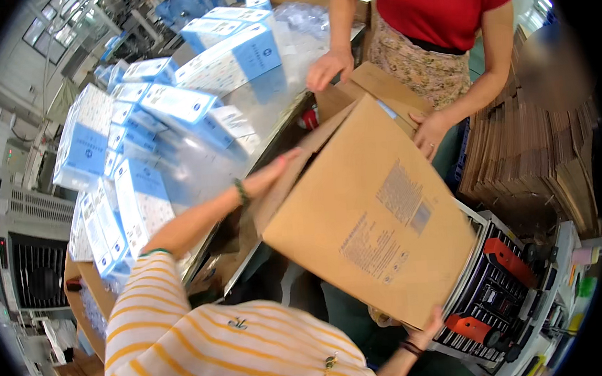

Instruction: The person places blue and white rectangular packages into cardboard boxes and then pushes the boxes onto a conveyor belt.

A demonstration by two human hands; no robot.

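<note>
The large cardboard box (pixel 368 215) hangs tilted, its long axis running from its upper-left flap down to its lower-right corner. The left hand (pixel 272 172) lies flat against that flap; the right hand (pixel 427 332) cups the corner. A co-worker's 2 hands (pixel 328 68) touch the box's far side.

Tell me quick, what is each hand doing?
Left hand: open, flat against the cardboard box flap.
Right hand: gripping the box's lower corner.
</note>
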